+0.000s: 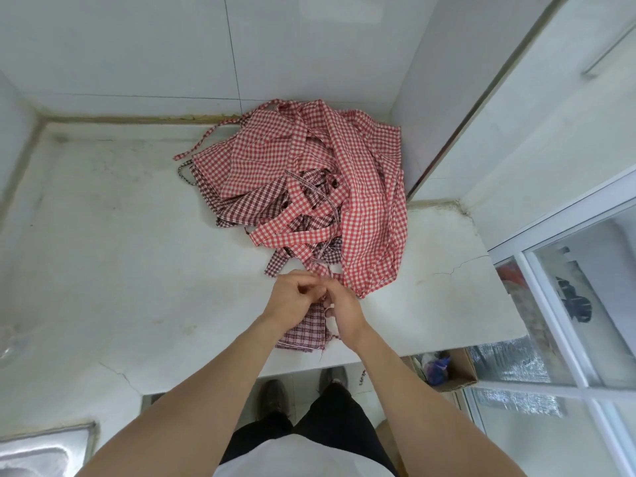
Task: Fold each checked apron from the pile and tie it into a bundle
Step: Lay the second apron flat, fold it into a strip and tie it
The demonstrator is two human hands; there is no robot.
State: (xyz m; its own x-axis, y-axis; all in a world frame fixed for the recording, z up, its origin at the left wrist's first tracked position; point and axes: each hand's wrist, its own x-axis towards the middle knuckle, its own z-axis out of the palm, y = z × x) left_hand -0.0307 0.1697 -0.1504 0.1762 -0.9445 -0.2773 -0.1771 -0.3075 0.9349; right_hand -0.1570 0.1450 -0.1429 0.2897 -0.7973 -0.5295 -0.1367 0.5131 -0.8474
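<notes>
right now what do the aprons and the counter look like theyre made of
Pile of red checked aprons: thin woven cloth, likely cotton gingham; it creases and drapes limply, matte. Folded dark checked apron under the hands: same sort of weave. Counter: pale stone or cast slab, dull and stained, with hairline cracks.

The scene is evenly and brightly lit, with soft, diffuse light and no hard shadows; only faint shading sits under the pile of checked aprons (309,187) and beneath the forearms. The pale surface (103,235) and the white wall tiles (137,46) look slightly washed out, with a mild bright patch near the top of the wall. The window (568,304) at the right perhaps supplies some of the light, though that is not certain. Wide-angle distortion bends straight lines strongly toward the edges, and the forearms loom large at the bottom. The hands show slight softness, and the corners are less sharp than the centre.
</notes>
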